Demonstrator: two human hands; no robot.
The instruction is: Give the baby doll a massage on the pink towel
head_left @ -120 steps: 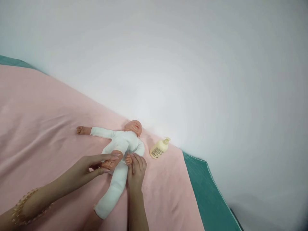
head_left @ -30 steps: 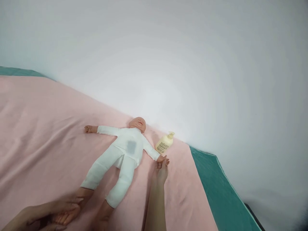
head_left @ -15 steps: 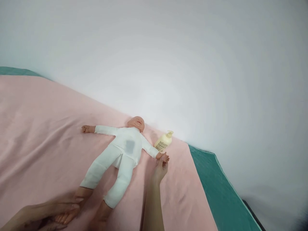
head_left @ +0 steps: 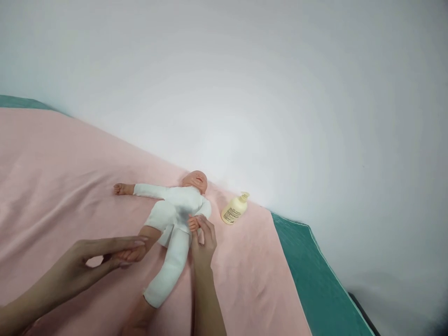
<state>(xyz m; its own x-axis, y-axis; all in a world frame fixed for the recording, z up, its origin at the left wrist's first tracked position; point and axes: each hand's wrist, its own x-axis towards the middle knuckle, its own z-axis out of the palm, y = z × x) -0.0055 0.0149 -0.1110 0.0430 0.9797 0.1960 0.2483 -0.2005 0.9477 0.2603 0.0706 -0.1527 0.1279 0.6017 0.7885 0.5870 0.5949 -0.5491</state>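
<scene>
A baby doll [head_left: 178,252] with a white cloth body lies on its back, a grey patch on its belly. My left hand [head_left: 105,254] is closed around the doll's foot [head_left: 135,254] on the left, and that leg is raised and bent toward the belly. Between the thumb and fingers of my right hand [head_left: 206,240] is the doll's hand [head_left: 193,224], drawn in over the belly near the bent leg. The other doll arm [head_left: 150,190] stretches out to the left, untouched. Its second leg lies extended toward me.
A pale yellow pump bottle [head_left: 235,208] stands right of the doll, near the wall [head_left: 245,93]. Under them spreads a wrinkled pink sheet [head_left: 63,186] over a green mat [head_left: 304,261], which shows at the right and far left.
My left hand has pushed the doll's foot up, bending the leg toward the belly. My right hand has brought the doll's hand leftward, from beside the bottle onto the belly.
</scene>
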